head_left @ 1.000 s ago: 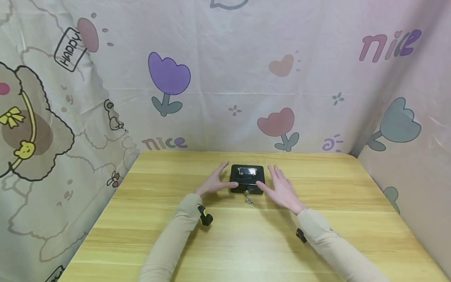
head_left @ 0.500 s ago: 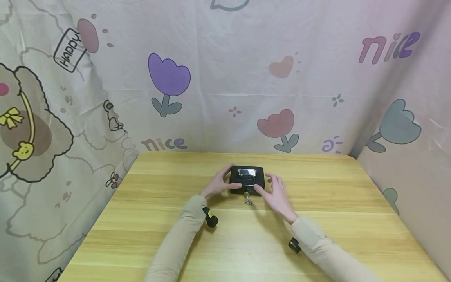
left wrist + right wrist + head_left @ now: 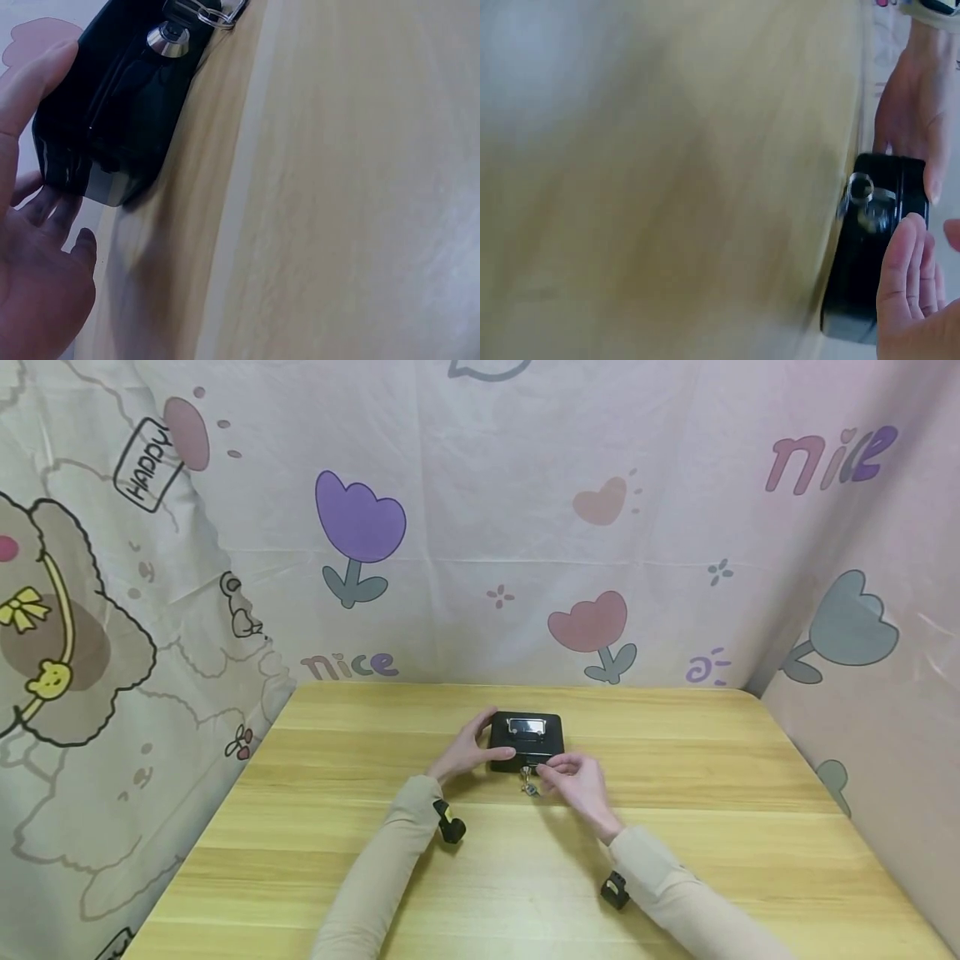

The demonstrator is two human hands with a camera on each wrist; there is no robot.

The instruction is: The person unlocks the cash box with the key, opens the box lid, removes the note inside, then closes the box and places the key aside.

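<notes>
A small black cash box (image 3: 536, 747) with a silver handle (image 3: 527, 727) on its lid lies on the table. Keys on a ring (image 3: 530, 788) hang at its front lock. My left hand (image 3: 461, 753) holds the box by its left end, the thumb over the lid and the other fingers at the side. In the left wrist view the round lock (image 3: 169, 40) stands out from the front face. My right hand (image 3: 583, 783) is at the box's front right corner, fingertips close to the lock and keys. Its fingers (image 3: 901, 262) look straight and side by side in the right wrist view.
The wooden table (image 3: 480, 877) ends at a printed cloth (image 3: 465, 527) hanging behind it. Another stretch of cloth (image 3: 900, 718) hangs along the right side. Black wrist cameras (image 3: 450, 824) are strapped at both sleeves.
My left hand has moved right onto the box's end. My right hand has drawn from beside the box to its front, near the keys, its fingers coming together. The box has barely shifted.
</notes>
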